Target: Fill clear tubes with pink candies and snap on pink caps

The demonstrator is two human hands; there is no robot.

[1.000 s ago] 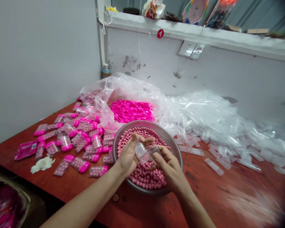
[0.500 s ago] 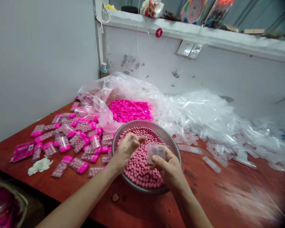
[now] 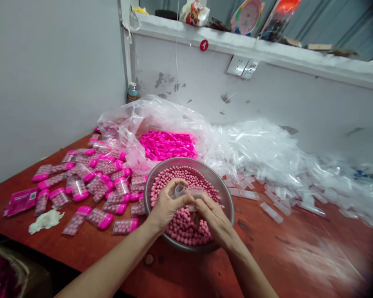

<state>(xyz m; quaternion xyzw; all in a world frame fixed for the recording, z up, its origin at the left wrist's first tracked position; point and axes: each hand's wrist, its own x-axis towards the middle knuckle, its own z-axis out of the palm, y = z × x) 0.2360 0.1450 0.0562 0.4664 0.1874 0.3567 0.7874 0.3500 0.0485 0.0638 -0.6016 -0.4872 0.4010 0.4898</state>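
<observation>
Over a steel bowl [image 3: 229, 198] of pink beads [image 3: 184, 228], my two hands meet around a small clear plastic container [image 3: 180, 190]. My left hand [image 3: 165, 205] has its thumb and forefinger curled round one end of it. My right hand [image 3: 214, 217] grips the other end, fingertips close to the left thumb. Fingers cover much of the container, and I cannot tell whether beads are inside. Left of the bowl lie several bead-filled clear containers [image 3: 98, 185] with bright pink caps. Loose pink caps [image 3: 168, 145] are heaped behind the bowl.
Clear plastic bags and containers [image 3: 261, 149] pile along the wall to the right. Loose clear containers [image 3: 272, 212] lie on the red table [image 3: 251, 265]. A pink packet [image 3: 21, 201] and a crumpled white scrap [image 3: 46, 220] are at left. A shelf [image 3: 217, 36] runs above.
My left hand, earlier held apart with bent fingers, has come right and closed on the clear container. My right hand has tilted the container and brought it left toward the left hand.
</observation>
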